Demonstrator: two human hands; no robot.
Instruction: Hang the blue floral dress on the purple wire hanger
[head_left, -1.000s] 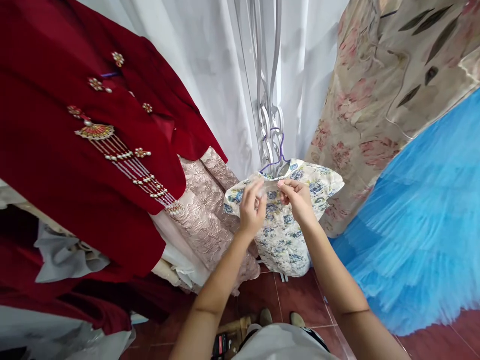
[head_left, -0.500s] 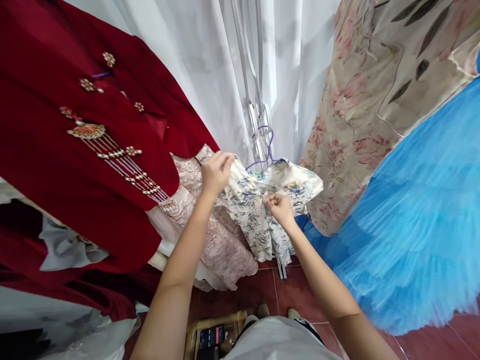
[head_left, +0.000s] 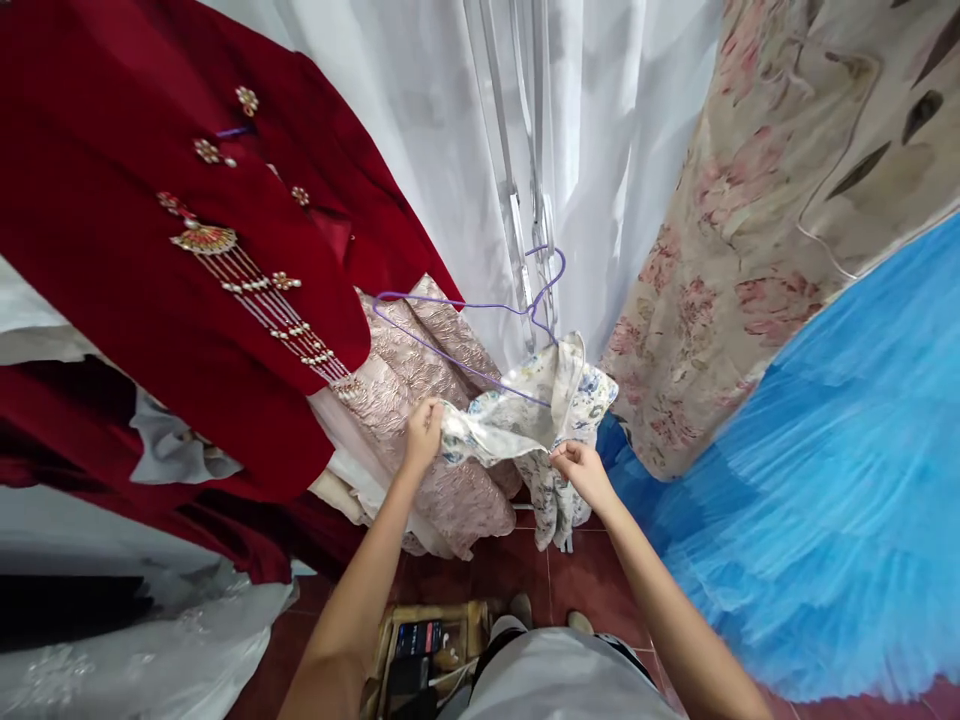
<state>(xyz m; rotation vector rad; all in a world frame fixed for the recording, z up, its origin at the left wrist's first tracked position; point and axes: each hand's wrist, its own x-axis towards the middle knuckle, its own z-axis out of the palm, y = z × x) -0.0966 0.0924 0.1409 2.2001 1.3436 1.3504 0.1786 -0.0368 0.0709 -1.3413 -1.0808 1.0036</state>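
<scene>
A white garment with a blue floral print hangs partly on a purple hanger. The hanger's left arm is bare, while its right arm is inside the garment. My left hand is closed on the garment's left shoulder part, stretching it out below the bare hanger arm. Pinched in my right hand is the garment's front edge near its middle. The hanger's hook sits by a silvery metal rack. Behind my left hand hangs a pink brocade garment.
On the left hangs a dark red garment with beaded ornaments. At right are a beige floral dress and a blue tulle skirt. White curtains hang behind. A wooden tray with a phone lies near my feet.
My left hand has moved down with the garment's left shoulder, which has come off the hanger's left arm, now exposed. My right hand has shifted slightly down and right, still pinching the garment.
</scene>
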